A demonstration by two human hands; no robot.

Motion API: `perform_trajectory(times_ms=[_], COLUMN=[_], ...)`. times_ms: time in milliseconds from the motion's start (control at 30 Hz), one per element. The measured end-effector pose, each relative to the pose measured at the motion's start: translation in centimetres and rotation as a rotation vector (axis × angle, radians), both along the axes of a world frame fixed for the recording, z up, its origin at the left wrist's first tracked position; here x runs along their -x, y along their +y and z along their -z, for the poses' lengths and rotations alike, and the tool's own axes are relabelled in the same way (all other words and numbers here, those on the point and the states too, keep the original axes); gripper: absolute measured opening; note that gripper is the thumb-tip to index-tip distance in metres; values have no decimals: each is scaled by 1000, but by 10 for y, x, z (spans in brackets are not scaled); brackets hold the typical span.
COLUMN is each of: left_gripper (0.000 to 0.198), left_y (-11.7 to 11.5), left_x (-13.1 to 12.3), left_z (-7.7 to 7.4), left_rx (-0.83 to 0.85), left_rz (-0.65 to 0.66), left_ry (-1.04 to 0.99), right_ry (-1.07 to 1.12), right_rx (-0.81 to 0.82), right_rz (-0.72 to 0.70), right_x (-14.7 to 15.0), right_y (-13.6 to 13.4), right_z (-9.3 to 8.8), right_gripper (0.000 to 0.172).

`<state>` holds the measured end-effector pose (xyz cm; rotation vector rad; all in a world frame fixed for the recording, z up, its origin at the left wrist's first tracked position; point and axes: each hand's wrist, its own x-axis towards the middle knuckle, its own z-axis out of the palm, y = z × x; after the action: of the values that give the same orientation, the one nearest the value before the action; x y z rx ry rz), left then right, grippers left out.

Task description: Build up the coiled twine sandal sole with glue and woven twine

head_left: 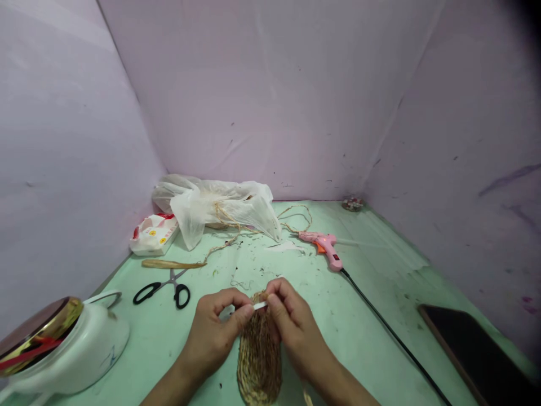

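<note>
White and narrow, a strip is pinched by the left hand and the right hand over the far end of a braided straw piece, above the worktop.

From the woven piece, the table has a pot at nine o'clock, scissors at ten, a box at eleven, a bag just beside it near twelve, a glue gun at one with a dish beyond, and a phone at three
</note>
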<state>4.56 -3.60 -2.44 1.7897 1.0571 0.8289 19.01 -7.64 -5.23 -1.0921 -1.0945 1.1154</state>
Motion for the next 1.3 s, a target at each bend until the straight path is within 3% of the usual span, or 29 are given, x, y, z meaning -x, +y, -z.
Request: perform_trajectory(times_ms=[67, 300, 567, 767, 1300], left_gripper=[22, 19, 22, 13, 10], left_y=[-3, -1, -2, -4, -7], left_x=[-3, -5, -2, -4, -4], left_z=[-3, -7, -5, 1, 2], left_rx=[12, 199, 226, 310, 333], left_rz=[7, 16, 46, -35, 13], left_ry=[17, -10, -45, 6, -72], right_ry=[-71, 76, -359, -571, -614], right_rx=[-21, 10, -109, -224, -232], right_rz=[-25, -21, 18, 8, -41], right_x=[3, 5, 2, 6, 7], right_y=[-3, 1, -5, -10, -10], right_z=[1, 9, 5, 4, 5], right_gripper=[18, 17, 16, 15, 13])
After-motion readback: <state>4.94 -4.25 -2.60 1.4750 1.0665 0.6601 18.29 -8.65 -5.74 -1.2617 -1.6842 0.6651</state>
